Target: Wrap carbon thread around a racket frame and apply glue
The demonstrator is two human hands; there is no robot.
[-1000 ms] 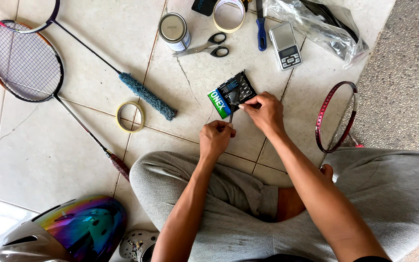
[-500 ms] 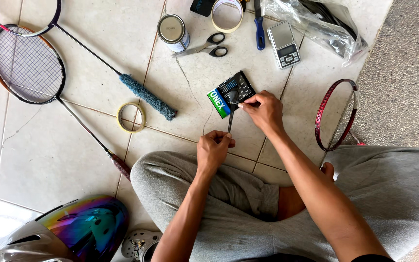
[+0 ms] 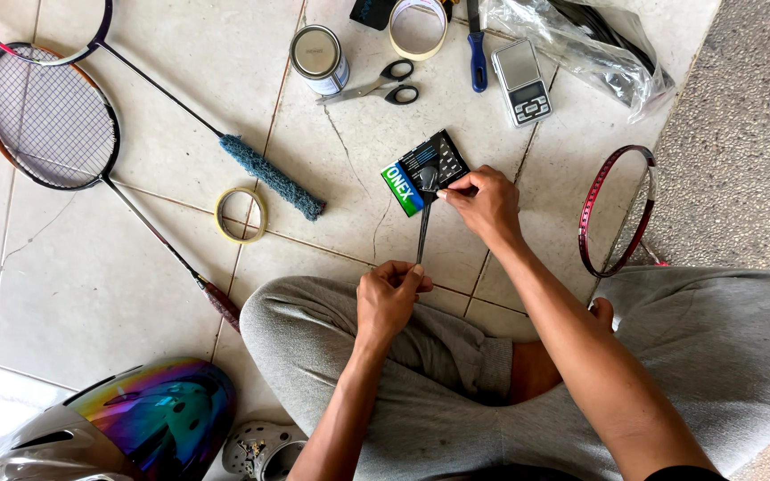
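I sit on a floor of pale glazed tiles (image 3: 91,294) with thin dark grout lines, and a hairline crack (image 3: 349,160) runs through the tile ahead of me. To my right the tiles end at a strip of rough grey concrete (image 3: 750,134). Soft, even daylight falls over everything, casting only faint shadows.

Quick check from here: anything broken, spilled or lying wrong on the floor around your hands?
Two things: the red racket frame beside the right hand shows no strings, and a crack runs through the floor tile below the scissors. Nothing looks spilled.
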